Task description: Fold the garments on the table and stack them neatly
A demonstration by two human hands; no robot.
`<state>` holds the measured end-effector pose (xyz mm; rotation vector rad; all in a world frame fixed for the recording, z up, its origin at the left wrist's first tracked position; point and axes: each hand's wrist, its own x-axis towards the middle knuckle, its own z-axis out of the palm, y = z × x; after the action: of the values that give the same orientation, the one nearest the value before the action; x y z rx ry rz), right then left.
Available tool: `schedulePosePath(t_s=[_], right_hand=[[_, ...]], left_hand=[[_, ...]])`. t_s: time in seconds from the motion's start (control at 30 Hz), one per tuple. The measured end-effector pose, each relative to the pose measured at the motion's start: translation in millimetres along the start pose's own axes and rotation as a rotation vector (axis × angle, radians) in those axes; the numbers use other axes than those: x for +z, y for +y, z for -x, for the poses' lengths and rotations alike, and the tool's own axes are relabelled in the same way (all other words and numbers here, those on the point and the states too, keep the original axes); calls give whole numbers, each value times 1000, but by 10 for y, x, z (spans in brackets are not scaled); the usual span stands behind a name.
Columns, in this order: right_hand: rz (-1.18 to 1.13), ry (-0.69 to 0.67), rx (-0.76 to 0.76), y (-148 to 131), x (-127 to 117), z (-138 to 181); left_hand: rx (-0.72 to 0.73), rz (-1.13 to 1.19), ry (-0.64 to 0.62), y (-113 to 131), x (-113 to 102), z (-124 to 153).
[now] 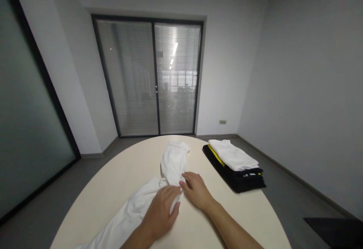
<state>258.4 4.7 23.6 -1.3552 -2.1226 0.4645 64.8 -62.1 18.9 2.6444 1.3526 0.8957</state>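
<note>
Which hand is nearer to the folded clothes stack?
Right. The right hand is left of the stack, not touching; the left hand is farther left, at the white garment.

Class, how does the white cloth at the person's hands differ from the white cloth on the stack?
The loose cloth is rumpled and stretched out; the stacked cloth is folded into a compact shape. The loose cloth lies on the table, while the stacked cloth tops darker items. Both are white.

White garment [173, 162], cream tabletop [124, 175], folded clothes [234, 159] in white, yellow and black
</note>
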Motion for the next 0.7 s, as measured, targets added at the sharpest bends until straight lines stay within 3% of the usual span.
schedulePosePath(t_s=[0.1, 0.17, 0.33, 0.47, 0.6, 0.7], right_hand=[[-27, -7, -17, 2, -7, -1], [-68, 2, -37, -4, -15, -4], [-315, 16, -59, 28, 62, -41], [-480, 60, 41, 102, 166, -84], [-263, 191, 274, 121, 162, -97], [-52, 218, 446, 126, 124, -95]], left_hand=[[-153, -88, 86, -61, 82, -13], [-224, -77, 75, -114, 119, -15], [-237, 34, 40, -213, 60, -21], [-233, 118, 58, -214, -66, -54], [-182, 263, -15, -124, -239, -52], [-199, 423, -153, -35, -364, -18]])
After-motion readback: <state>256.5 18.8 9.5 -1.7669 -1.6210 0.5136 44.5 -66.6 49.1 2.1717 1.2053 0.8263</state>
